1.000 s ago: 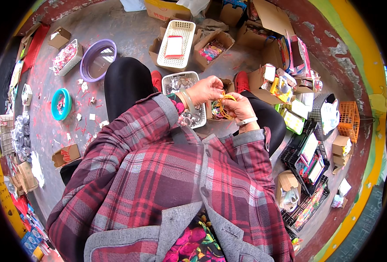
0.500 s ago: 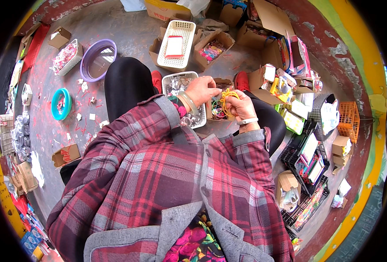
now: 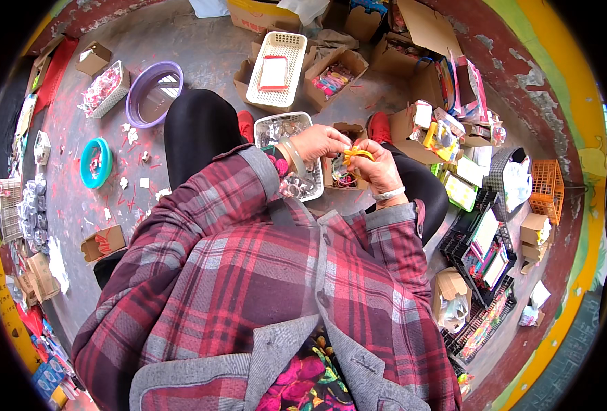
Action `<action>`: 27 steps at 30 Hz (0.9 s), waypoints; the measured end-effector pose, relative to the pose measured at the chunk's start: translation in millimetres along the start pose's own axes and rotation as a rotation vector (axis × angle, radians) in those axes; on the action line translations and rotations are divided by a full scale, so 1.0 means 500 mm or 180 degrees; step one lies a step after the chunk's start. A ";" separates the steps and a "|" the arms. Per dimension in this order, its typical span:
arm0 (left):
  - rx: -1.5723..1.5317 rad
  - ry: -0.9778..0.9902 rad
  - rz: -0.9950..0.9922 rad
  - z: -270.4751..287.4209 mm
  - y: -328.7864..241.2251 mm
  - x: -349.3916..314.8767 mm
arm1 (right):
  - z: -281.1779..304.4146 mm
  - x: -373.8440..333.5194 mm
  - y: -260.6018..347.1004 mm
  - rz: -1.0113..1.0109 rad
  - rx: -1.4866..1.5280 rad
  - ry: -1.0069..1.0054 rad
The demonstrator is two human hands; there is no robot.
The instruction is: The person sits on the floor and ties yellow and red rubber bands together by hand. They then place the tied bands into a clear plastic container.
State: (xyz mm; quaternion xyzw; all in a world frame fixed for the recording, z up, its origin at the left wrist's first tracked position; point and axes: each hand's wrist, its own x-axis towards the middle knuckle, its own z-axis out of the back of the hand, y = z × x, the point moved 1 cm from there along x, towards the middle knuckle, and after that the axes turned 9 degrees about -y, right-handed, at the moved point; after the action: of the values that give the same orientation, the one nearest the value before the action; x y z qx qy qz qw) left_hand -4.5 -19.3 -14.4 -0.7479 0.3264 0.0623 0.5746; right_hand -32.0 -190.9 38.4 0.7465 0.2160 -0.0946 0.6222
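A small bundle of yellow cord loops (image 3: 355, 158), perhaps hair ties, is gripped between the thumb and fingers of my right hand (image 3: 382, 170). My left hand (image 3: 320, 143) meets it from the other side, its thumb and fingertips pinched together at the bundle's edge. Whatever those fingertips hold is too small to make out. Below my hands sits a small cardboard box (image 3: 348, 129) with coloured cords in it, partly covered by my hands. Beside it, under my left wrist, is a white plastic basket (image 3: 283, 117) of small wrapped pieces.
Ahead, a cream basket (image 3: 290, 46) rests on cardboard boxes, near a box of colourful bundles (image 3: 334, 77). A purple basin (image 3: 133, 103) and a teal tub (image 3: 85, 164) stand left. Black crates (image 3: 464, 250) and an orange crate (image 3: 546, 185) are right. Scraps litter the floor (image 3: 180, 51).
My left hand has moved right, bringing its fingertips to the yellow bundle. The loops, looser and hanging before, now sit compactly in my right hand, which has turned slightly.
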 end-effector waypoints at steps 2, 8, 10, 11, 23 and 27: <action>-0.0211 -0.0042 0.0032 -0.004 -0.012 -0.013 | -0.002 -0.005 0.008 -0.0039 -0.0059 -0.0015; -0.0401 -0.0099 0.0133 -0.018 -0.040 -0.044 | -0.003 -0.001 0.004 0.0030 -0.0228 -0.0017; -0.0427 -0.0088 0.0144 -0.018 -0.040 -0.044 | -0.004 -0.001 0.005 0.0037 -0.0270 0.0007; -0.0414 -0.0086 0.0148 -0.017 -0.038 -0.042 | -0.004 0.000 0.003 0.0049 -0.0278 0.0029; -0.0069 -0.0535 -0.0037 -0.015 -0.031 -0.031 | -0.005 0.002 0.001 -0.0088 -0.0357 -0.0288; 0.0242 -0.0629 -0.0255 -0.011 -0.024 -0.018 | 0.008 0.016 -0.018 -0.0264 -0.0325 -0.0664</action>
State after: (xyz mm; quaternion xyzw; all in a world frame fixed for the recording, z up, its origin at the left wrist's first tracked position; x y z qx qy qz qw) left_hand -6.4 -18.8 1.5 -0.7282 0.2401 0.1002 0.6340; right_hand -28.2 -192.1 26.4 0.6904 0.1853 -0.1863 0.6741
